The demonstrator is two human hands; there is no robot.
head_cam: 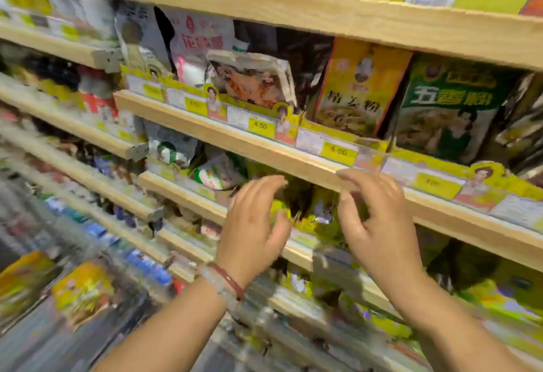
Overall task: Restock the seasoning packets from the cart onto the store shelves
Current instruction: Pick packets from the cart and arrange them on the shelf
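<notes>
Pale wood, glossy packets, paper tags

I see shelves [264,148] edged in light, matt, unpainted-looking wood with dull grey metal brackets [107,58] at the ends. The yellow packet [357,89] and green packet [449,110] look like glossy printed plastic film, slightly creased. Price labels [260,126] seem smooth paper. On my left wrist sit a dark red cord and a pale beaded bracelet [224,282].

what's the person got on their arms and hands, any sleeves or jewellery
Both forearms are bare, with no sleeves in view and no gloves. The left hand has a thin dark red bracelet and a pale beaded bracelet at its wrist. The right hand shows nothing worn.
</notes>
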